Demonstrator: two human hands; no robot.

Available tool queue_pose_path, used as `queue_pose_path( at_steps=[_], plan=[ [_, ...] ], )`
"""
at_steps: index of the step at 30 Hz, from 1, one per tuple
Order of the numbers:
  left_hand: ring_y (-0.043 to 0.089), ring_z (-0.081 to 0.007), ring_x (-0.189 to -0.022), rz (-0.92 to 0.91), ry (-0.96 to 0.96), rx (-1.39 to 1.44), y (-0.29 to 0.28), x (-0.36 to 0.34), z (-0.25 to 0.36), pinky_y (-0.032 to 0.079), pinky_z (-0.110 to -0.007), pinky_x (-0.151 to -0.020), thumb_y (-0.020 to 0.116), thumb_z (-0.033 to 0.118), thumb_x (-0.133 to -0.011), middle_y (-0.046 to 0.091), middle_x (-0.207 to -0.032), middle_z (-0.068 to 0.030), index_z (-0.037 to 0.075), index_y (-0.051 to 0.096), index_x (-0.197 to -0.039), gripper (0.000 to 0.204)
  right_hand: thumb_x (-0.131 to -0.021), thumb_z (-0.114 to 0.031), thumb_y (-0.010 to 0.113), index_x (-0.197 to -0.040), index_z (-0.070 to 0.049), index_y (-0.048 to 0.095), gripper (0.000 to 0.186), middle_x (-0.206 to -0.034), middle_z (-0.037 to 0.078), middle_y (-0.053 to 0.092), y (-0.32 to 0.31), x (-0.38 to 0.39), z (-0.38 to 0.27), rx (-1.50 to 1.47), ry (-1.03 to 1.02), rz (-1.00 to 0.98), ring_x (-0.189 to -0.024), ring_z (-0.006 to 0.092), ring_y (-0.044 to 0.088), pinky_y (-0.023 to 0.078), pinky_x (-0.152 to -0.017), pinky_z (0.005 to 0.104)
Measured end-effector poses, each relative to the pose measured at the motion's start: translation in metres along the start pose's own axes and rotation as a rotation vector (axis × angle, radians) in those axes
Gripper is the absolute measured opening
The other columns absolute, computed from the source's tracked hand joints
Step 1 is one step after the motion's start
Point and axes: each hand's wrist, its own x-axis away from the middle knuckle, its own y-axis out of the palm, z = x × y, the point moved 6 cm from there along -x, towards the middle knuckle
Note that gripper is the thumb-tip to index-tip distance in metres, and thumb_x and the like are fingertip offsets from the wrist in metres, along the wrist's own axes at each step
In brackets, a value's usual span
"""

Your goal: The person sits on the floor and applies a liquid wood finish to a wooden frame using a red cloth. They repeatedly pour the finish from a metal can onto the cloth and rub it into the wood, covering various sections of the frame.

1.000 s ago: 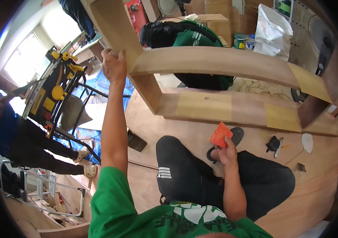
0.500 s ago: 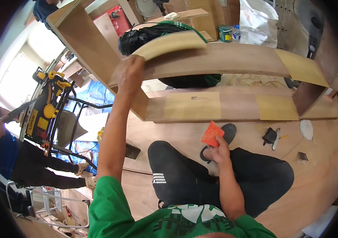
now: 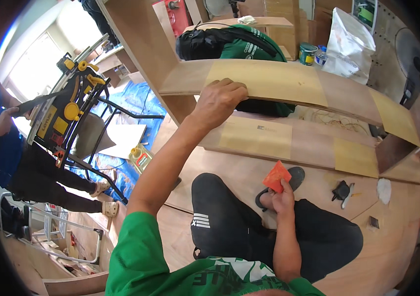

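My left hand (image 3: pixel 219 102) reaches forward to the upper shelf board (image 3: pixel 182 79). Its bent fingers close over the front edge of a thin yellow sheet (image 3: pixel 274 81), while the thumb is hidden. The sheet lies along the board. In my right hand (image 3: pixel 283 199), held low between my legs, is a flat orange spreader (image 3: pixel 277 176), pinched by one corner. On the lower board lie two more yellow sheets, a left one (image 3: pixel 249 134) and a right one (image 3: pixel 355 159). Another yellow sheet (image 3: pixel 396 114) covers the upper board's right end.
A saw on a folding stand (image 3: pixel 72 106) is at the left, beside a person in dark clothes (image 3: pixel 37 170). A yellow jug (image 3: pixel 140 157) stands on blue sheeting. Right of my knees lie a black tool (image 3: pixel 340 191) and a white pad (image 3: pixel 383 191). Behind the shelves is a backpack (image 3: pixel 210 43).
The yellow sheet by my left hand was raised and bowed; now it lies down on the upper board. My view has shifted left. My right hand still holds the orange spreader.
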Motion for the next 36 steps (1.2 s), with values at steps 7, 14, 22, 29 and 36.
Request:
queue_pose_path(
  at_steps=[7, 14, 22, 29, 36],
  plan=[
    [0.068, -0.0213, -0.096, 0.079, 0.08, 0.084, 0.014, 0.008, -0.008, 0.05, -0.037, -0.082, 0.064, 0.011, -0.084, 0.072, -0.103, -0.0013, 0.01, 0.067, -0.093, 0.009, -0.097, -0.021, 0.064, -0.122, -0.009, 0.062, 0.028, -0.115, 0.008, 0.069, -0.008, -0.003, 0.007, 0.024, 0.025, 0.003, -0.103, 0.0253, 0.066, 0.053, -0.08, 0.0422],
    [0.067, -0.0257, -0.104, 0.055, 0.031, 0.258, 0.022, 0.005, -0.008, 0.05, -0.037, -0.089, 0.069, 0.017, -0.09, 0.07, -0.112, -0.007, 0.009, 0.068, -0.106, 0.018, -0.095, -0.022, 0.067, -0.125, -0.01, 0.062, 0.033, -0.12, 0.007, 0.07, -0.004, 0.0, 0.007, 0.011, 0.065, -0.016, -0.107, 0.0248, 0.067, 0.053, -0.081, 0.0398],
    [0.058, -0.0316, -0.123, 0.47, -0.611, 0.025, -0.056, 0.165, 0.004, 0.047, -0.043, -0.103, 0.082, 0.007, -0.082, 0.063, -0.125, -0.0179, -0.003, 0.054, -0.135, 0.061, -0.096, -0.021, 0.066, -0.126, -0.008, 0.06, 0.034, -0.121, 0.008, 0.069, -0.003, -0.005, 0.0, -0.072, 0.066, -0.009, -0.105, 0.0253, 0.067, 0.054, -0.079, 0.0383],
    [0.045, -0.0368, -0.127, 0.65, -1.816, -0.077, 0.031, 0.495, 0.057, 0.045, -0.046, -0.103, 0.091, 0.025, -0.076, 0.029, -0.149, -0.0288, -0.004, 0.008, -0.157, 0.121, -0.098, -0.028, 0.066, -0.132, -0.01, 0.058, 0.039, -0.127, 0.007, 0.066, -0.004, -0.005, -0.004, -0.052, 0.061, 0.04, -0.11, 0.0253, 0.064, 0.053, -0.084, 0.0404],
    [0.035, -0.0482, -0.136, 1.041, -1.732, -0.224, 0.047, 0.453, -0.016, 0.029, -0.055, -0.116, 0.097, 0.041, -0.062, 0.028, -0.148, -0.0368, -0.016, 0.006, -0.152, 0.14, -0.1, -0.027, 0.064, -0.133, -0.01, 0.059, 0.037, -0.13, 0.008, 0.066, -0.033, -0.012, -0.013, -0.102, -0.023, 0.031, -0.116, 0.0244, 0.063, 0.052, -0.09, 0.0406]
  ],
)
